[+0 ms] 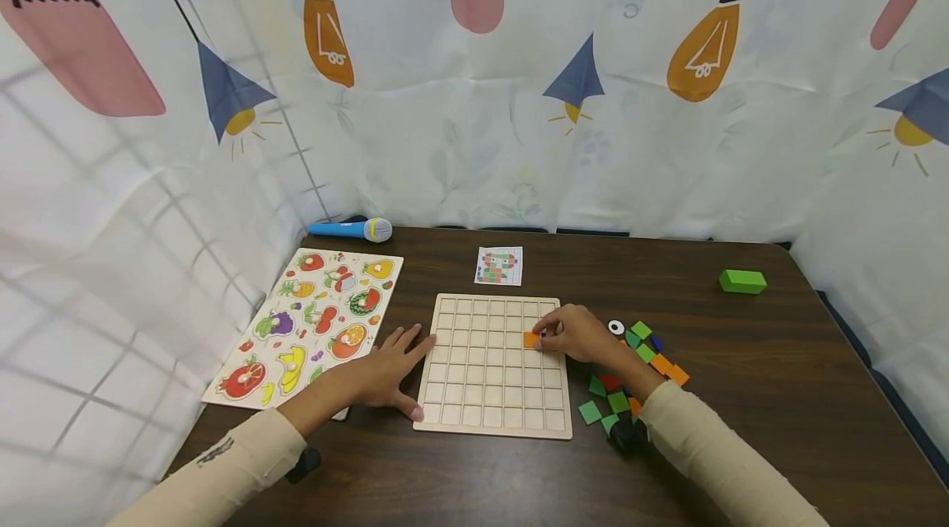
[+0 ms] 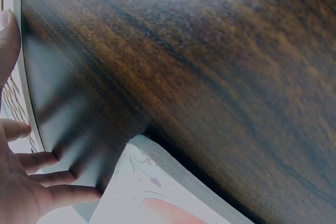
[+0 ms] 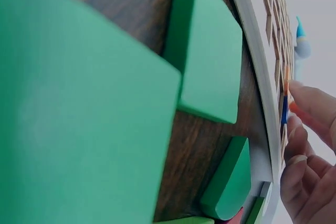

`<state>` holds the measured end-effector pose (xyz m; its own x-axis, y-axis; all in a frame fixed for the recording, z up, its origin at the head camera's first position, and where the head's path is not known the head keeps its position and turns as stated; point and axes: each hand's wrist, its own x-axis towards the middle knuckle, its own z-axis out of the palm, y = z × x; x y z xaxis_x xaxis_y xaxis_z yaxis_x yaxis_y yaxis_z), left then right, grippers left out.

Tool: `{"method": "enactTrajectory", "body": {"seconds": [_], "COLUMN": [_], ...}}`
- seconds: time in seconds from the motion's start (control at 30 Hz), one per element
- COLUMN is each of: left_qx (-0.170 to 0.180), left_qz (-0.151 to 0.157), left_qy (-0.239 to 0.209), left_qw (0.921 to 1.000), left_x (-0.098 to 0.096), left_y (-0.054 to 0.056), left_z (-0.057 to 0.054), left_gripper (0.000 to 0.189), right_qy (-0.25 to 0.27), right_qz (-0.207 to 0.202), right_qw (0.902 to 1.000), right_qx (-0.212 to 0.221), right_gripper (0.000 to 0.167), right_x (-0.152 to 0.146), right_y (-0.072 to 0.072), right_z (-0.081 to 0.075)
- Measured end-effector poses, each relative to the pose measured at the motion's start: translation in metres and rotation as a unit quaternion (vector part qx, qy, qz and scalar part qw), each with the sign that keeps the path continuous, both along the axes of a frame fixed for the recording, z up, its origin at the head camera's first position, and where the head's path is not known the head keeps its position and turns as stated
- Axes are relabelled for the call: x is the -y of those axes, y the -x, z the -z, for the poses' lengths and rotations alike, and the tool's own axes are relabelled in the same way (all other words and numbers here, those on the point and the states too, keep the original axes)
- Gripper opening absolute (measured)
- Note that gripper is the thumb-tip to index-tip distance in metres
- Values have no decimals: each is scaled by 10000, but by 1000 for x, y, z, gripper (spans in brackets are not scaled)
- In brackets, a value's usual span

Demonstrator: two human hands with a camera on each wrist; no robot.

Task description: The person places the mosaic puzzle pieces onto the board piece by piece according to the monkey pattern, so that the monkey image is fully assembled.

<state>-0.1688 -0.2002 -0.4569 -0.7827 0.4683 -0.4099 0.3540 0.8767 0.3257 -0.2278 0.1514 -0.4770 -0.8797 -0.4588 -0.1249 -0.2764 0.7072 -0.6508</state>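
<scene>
A wooden grid board (image 1: 489,370) lies flat on the table. My left hand (image 1: 385,370) has its fingers spread along the board's left side, the thumb touching the lower left corner. At the right part of the grid, my right hand (image 1: 578,335) pinches a small blue tile (image 3: 284,109) with curled fingers, low over the squares. Just left of those fingertips an orange tile (image 1: 530,339) sits on the grid. The blue tile is mostly hidden by the fingers in the head view.
Loose green, orange, red and blue tiles (image 1: 618,403) lie right of the board, partly under the right forearm, with a white ring-shaped piece (image 1: 616,328). A fruit puzzle board (image 1: 311,329), pattern card (image 1: 499,266), toy microphone (image 1: 356,230) and green block (image 1: 742,282) lie around.
</scene>
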Motion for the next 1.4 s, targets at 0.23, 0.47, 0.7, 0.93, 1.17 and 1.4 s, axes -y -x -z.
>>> {"method": "enactTrajectory", "body": {"seconds": [0.23, 0.47, 0.7, 0.93, 1.17, 1.4], "left_qx": [-1, 16, 31, 43, 30, 36], "left_qz": [-7, 11, 10, -16, 15, 12], "left_qy": [1, -11, -31, 28, 61, 81], "left_qw": [10000, 10000, 10000, 10000, 10000, 10000], "left_x": [0, 0, 0, -1, -1, 0], "left_y": [0, -1, -1, -1, 1, 1], "left_z": [0, 1, 0, -2, -1, 1], "left_gripper": [117, 116, 116, 116, 116, 117], "right_qy": [-88, 192, 649, 573, 360, 329], "right_qz": [-44, -358, -221, -97, -665, -1249], "right_qw": [9999, 9987, 9969, 9973, 9969, 9916], "right_qx": [-103, -311, -378, -450, -228, 94], "right_gripper": [20, 24, 27, 25, 25, 23], "right_x": [1, -10, -34, -67, -97, -110], "right_y": [0, 3, 7, 6, -12, -32], "right_z": [-1, -6, -18, -17, -9, -4]}}
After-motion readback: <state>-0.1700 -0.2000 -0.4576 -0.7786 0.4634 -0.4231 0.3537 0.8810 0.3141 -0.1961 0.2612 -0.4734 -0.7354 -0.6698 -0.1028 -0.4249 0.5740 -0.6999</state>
